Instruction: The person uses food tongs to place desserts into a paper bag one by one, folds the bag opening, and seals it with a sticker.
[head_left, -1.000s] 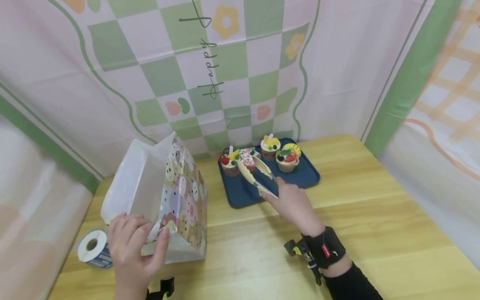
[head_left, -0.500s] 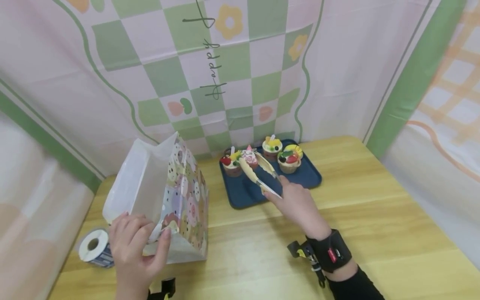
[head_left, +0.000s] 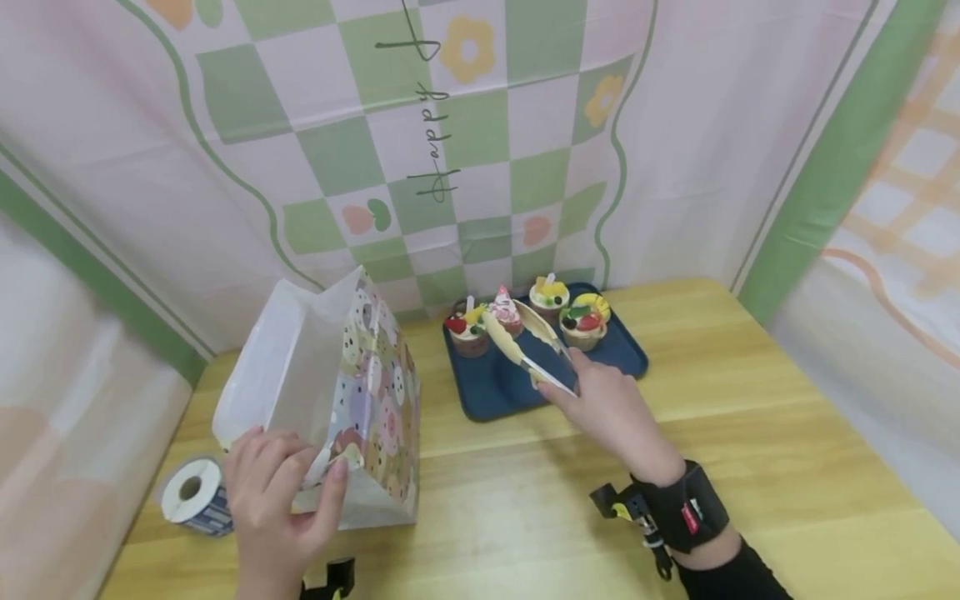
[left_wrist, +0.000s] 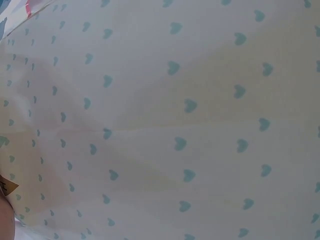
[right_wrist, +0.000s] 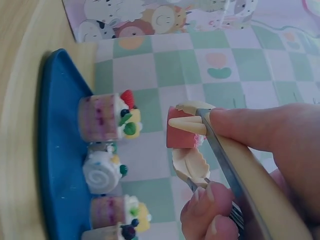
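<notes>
My right hand (head_left: 611, 408) grips a pair of tongs (head_left: 504, 338) with cream-coloured tips. Between the tips is a pink cupcake (head_left: 506, 310), and in the right wrist view this cupcake (right_wrist: 179, 134) hangs apart from the blue tray (right_wrist: 57, 150). Several fruit-topped cupcakes stand on the tray, among them one with a strawberry (head_left: 469, 335) just left of the tongs. At the left, my left hand (head_left: 277, 500) holds the near rim of an open paper bag (head_left: 388, 408) printed with cartoon animals. The left wrist view is filled by the bag's heart-dotted white side (left_wrist: 145, 120).
A roll of labels (head_left: 197, 500) stands left of the bag, beside my left hand. Behind the wooden table (head_left: 510, 492) hangs a checkered cloth (head_left: 480, 125). The tray's raised rim lies right of the bag, with bare wood between them.
The pink cupcake has risen in the tongs, showing more of its pink top above the tips. My left hand keeps its hold on the bag. The head view has shifted slightly.
</notes>
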